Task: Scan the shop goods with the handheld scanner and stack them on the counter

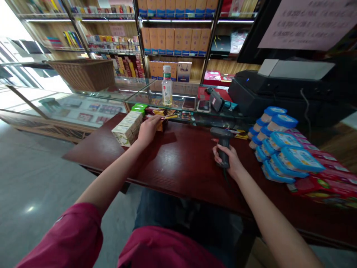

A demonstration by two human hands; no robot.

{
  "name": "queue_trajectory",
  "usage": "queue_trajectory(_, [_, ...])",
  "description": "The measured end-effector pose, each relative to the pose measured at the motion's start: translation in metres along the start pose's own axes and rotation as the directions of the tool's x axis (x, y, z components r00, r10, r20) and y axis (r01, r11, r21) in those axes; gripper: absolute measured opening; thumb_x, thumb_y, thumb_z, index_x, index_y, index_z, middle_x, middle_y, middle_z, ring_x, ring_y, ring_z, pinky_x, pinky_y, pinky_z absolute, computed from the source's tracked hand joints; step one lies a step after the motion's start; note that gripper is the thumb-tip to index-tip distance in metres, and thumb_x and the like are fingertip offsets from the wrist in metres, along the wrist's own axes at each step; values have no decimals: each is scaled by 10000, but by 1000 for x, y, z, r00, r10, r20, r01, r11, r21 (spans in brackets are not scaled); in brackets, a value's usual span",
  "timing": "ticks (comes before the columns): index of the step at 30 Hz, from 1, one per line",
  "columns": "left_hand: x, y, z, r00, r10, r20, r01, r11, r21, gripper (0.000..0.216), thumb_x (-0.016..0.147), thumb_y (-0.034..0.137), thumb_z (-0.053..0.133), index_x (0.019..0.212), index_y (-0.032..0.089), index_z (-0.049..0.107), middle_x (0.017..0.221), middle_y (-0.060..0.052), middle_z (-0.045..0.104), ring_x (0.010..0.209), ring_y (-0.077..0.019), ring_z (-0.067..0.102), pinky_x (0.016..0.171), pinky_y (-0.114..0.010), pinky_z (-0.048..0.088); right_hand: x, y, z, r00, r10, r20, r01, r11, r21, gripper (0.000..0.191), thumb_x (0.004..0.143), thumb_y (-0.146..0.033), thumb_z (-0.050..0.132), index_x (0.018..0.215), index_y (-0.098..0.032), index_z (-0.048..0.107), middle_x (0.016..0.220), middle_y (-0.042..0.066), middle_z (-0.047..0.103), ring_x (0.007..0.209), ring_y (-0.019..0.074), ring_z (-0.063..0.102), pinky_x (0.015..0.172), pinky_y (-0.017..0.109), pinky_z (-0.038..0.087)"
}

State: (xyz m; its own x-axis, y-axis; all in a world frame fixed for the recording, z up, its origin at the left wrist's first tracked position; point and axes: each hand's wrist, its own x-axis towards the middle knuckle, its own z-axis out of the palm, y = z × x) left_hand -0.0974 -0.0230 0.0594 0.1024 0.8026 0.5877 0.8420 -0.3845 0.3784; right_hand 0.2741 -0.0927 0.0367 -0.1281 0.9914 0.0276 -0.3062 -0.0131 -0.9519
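My right hand (228, 158) is wrapped round the handle of a dark barcode scanner (222, 133), held over the right half of the counter. Its cable hangs down from the grip. At the left back of the counter, my left hand (148, 131) is closed on a thin yellow packet (170, 117) that sticks out past the fingertips. Beneath and behind that hand stand stacked small brown packets (160, 125), partly hidden by it. Close by on its left is a row of pale cream packs (127, 128), with bright green packs (139, 108) behind.
A clear bottle (167, 87) stands upright on the glass case beyond the dark red counter (178, 156). Blue-lidded tubs (287, 149) and red packs (326, 186) are piled at right, below a black printer-like machine (267, 93). A wicker basket (83, 74) sits back left.
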Motion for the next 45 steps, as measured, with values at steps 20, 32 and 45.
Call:
queue_trajectory(20, [-16, -19, 28, 996, 60, 72, -80, 946, 314, 597, 985, 57, 378, 1575, 50, 468, 1621, -212, 478, 1553, -272, 422, 1292, -466, 357, 39, 49, 92, 955, 140, 263, -156, 987, 39, 493, 756, -415, 831, 1147, -191, 633, 664, -30, 675, 355, 76, 444, 332, 204, 296])
queue_trajectory(32, [-20, -26, 29, 994, 84, 70, -99, 959, 266, 729, 903, 20, 378, 1631, 43, 350, 1710, -216, 317, 1638, -261, 207, 1339, -480, 240, 38, 47, 86, 970, 111, 217, -145, 979, 147, 459, 761, -397, 821, 1133, -201, 640, 675, -34, 671, 361, 67, 432, 357, 210, 307])
queue_trajectory(45, [24, 134, 144, 827, 467, 312, -466, 881, -85, 649, 964, 87, 456, 1611, 103, 403, 1685, -149, 411, 1600, -218, 333, 1317, -396, 306, 32, 6, -45, 927, -168, -336, 171, 985, -20, 603, 626, -299, 845, 1168, -237, 587, 736, -59, 745, 428, 89, 527, 442, 228, 432])
